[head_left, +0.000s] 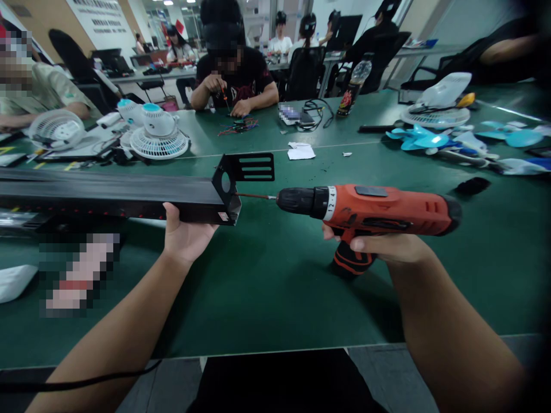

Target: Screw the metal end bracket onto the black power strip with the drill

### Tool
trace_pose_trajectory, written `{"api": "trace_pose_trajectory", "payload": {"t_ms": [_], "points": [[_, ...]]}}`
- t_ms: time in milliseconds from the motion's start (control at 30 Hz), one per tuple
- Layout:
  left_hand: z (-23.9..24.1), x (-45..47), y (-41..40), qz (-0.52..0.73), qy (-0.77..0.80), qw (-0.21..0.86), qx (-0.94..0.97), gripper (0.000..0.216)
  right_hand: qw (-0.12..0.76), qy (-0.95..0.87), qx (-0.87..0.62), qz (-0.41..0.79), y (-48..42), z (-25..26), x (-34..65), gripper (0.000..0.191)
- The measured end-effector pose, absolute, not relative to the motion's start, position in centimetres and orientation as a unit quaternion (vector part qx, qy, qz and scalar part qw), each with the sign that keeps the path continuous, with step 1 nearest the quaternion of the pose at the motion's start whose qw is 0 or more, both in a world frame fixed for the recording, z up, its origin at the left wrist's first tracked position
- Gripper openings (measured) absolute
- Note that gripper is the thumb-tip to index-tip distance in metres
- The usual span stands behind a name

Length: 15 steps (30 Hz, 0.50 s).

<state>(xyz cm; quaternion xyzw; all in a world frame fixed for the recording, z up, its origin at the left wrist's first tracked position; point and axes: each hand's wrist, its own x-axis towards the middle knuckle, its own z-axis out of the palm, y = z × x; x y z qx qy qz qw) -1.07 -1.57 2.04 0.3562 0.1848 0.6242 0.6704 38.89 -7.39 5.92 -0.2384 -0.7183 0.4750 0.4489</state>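
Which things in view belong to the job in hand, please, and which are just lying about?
In use: black bar in left hand; orange drill in right hand, bit at the bar's end bracket.
Lying about: white fans; blue fan blades; paper scraps; bottle.

The rail (107, 198) is a long black metal box, held level above the counter (267, 287), gripped from below by the left hand (185, 232) near its right end. A slotted black bracket (247, 169) with a round hole stands at that end. The drill (379, 209), orange with a black chuck, lies horizontal in the right hand (379, 244), its thin bit (256, 196) meeting the bracket's base
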Motion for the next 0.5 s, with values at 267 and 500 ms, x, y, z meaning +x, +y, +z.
{"api": "trace_pose_trajectory", "payload": {"t_ms": [267, 500], "points": [[1.59, -1.24, -1.40, 0.628, 0.195, 0.669, 0.346, 0.080, 0.445, -0.710, -0.251, 0.484, -7.54, 6.26, 38.65, 0.029], [2.08, -0.93, -1.70, 0.631, 0.197, 0.664, 0.349, 0.078, 0.440, -0.714, -0.247, 0.485, -7.56, 6.60, 38.58, 0.027]]}}
